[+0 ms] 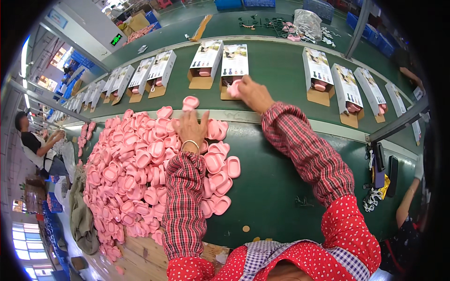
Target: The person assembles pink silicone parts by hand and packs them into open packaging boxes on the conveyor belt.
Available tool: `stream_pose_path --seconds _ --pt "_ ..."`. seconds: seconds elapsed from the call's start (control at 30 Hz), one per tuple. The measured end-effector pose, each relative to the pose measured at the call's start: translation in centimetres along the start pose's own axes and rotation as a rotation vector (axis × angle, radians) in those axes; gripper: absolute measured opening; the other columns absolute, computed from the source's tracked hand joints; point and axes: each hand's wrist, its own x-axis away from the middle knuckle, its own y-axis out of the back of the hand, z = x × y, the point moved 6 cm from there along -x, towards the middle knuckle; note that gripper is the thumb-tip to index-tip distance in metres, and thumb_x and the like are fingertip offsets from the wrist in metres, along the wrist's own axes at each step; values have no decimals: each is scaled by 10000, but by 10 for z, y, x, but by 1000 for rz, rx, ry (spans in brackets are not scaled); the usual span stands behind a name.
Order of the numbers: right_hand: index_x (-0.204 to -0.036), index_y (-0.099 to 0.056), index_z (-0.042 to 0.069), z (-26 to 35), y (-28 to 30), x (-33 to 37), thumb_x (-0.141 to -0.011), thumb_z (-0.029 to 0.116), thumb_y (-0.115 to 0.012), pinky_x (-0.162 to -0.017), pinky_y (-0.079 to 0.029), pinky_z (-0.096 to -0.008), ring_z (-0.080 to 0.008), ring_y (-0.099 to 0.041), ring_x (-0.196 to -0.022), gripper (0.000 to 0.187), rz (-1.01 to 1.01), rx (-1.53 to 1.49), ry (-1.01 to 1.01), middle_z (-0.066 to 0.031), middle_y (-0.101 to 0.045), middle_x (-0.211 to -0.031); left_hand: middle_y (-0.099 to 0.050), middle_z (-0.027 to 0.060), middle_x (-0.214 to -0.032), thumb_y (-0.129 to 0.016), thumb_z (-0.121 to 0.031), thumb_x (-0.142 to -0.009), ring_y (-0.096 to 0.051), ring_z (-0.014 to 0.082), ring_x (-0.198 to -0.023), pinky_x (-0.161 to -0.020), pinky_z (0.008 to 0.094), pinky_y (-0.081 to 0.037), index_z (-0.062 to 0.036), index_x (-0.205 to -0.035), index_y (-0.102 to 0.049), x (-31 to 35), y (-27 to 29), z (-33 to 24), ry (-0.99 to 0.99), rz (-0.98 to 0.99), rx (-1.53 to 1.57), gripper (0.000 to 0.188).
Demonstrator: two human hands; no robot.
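My right hand pinches a small pink rounded plastic piece at the open end of a white printed box. Inside that end, more of the contents shows dark and pink. At the far edge of a large heap of pink pieces, my left hand has its fingertips at the narrow end of another pink piece and seems to grip it. That piece has an oval, shallow dished face. The left fingers partly hide the grip. A second open box lies just left of the first.
Several more open boxes lie along the green belt beyond a metal rail. On the green table, dark devices and white cables lie at right. A grey-green cloth hangs at left. Other people work at both sides.
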Motion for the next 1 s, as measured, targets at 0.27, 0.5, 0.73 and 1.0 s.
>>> stream_pose_path --seconds 0.27,0.5,0.73,1.0 --pt "-1085 -548 69 -15 -6 -8 -841 64 -567 -669 -547 -447 -329 -639 -902 245 -63 4 73 -114 -513 -1133 -670 78 -962 -642 -278 -882 -600 292 -983 -894 426 -436 -73 -984 -671 -10 21 -29 -429 -246 282 231" --pt "-1179 -513 105 30 -57 -15 -788 -26 -551 -747 -535 -418 -313 -601 -1006 414 138 -79 204 -128 -504 -1131 -632 177 -1128 -551 -480 -916 -486 393 -1188 -1005 561 -305 -37 -1160 -615 -9 -6 8 119 -57 -181 510" --pt "-1043 -587 44 2 -63 -21 -908 219 -556 -703 -537 -452 -334 -649 -919 224 103 -105 106 -153 -541 -1126 -610 133 -1132 -598 -418 -905 -530 330 -1131 -996 513 -343 -52 -1080 -611 -19 6 15 -140 -334 203 406" --pt "-989 -623 22 -90 -26 -49 -881 159 -602 -719 -556 -449 -331 -662 -878 175 -29 192 -253 -159 -542 -1065 -578 177 -1228 -568 -440 -921 -429 405 -1222 -1007 541 -330 -29 -1159 -597 -17 -16 36 172 -169 90 475"
